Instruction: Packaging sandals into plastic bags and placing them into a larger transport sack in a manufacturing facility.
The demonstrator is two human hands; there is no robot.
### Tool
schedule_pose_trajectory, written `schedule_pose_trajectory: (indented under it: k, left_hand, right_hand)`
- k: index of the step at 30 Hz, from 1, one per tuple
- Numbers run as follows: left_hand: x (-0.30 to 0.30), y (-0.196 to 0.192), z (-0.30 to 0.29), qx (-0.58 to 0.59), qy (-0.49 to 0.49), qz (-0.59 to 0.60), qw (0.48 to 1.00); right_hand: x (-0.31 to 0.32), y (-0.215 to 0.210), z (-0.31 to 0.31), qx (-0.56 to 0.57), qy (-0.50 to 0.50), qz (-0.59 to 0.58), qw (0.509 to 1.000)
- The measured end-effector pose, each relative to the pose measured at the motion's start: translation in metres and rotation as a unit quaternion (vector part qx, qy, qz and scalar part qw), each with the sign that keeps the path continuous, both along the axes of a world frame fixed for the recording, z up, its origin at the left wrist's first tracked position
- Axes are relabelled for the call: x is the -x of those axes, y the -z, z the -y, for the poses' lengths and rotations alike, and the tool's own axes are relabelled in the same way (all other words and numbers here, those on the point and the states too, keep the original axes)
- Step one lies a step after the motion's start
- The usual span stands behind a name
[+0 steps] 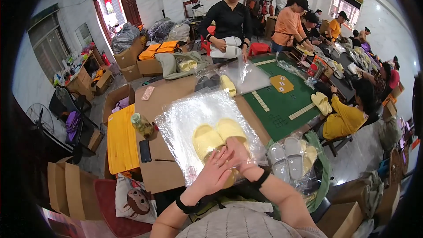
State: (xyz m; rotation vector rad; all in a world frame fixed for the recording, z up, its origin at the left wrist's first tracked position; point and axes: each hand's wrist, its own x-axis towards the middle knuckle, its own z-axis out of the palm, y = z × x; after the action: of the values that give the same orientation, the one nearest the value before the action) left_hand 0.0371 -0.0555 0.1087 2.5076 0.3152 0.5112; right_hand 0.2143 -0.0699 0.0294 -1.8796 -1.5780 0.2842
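2 yellow slippers (205, 139), probably light, springy, best held by their sides, lie on clear bags (176, 117) by the table's (161, 178) near edge, left hand (211, 172) loosely spread, right hand's (240, 155) grip unclear.

- The left hand (210, 174), fingers outstretched, meets the right hand (238, 152) at the near end of two yellow slippers (207, 138).
- The slippers lie on clear bags (183, 113) on the table (161, 177).
- To their left: a black phone (145, 151), a jar (142, 126).
- To their right: grey slippers (294, 155).
- Opposite, a co-worker (227, 15) holds white slippers (226, 52).
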Motion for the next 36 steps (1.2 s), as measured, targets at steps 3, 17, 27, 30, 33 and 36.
schedule_pose_trajectory:
  k: [3,17,27,30,33,36]
  left_hand:
    - [0.007,-0.012,0.003,0.001,0.006,0.000,1.000]
    - [0.088,0.021,-0.026,0.224,-0.359,0.002,0.906]
    - [0.070,0.069,-0.038,0.458,-0.367,-0.043,0.808]
    - [0.070,0.073,-0.037,0.440,-0.368,-0.034,0.819]
    - [0.078,0.082,-0.038,0.442,-0.356,-0.001,0.824]
    - [0.083,0.080,-0.041,0.452,-0.366,0.033,0.813]
  right_hand:
    - [0.006,-0.010,-0.043,0.037,0.031,-0.010,0.999]
    - [0.010,-0.022,0.094,-0.003,-0.103,-0.018,0.995]
    - [-0.077,-0.030,0.091,-0.030,0.172,-0.317,0.932]
    - [-0.084,-0.002,0.080,0.048,0.147,-0.330,0.931]
    - [-0.094,0.023,0.076,0.101,0.124,-0.324,0.933]
    - [-0.103,0.025,0.074,0.100,0.080,-0.349,0.928]
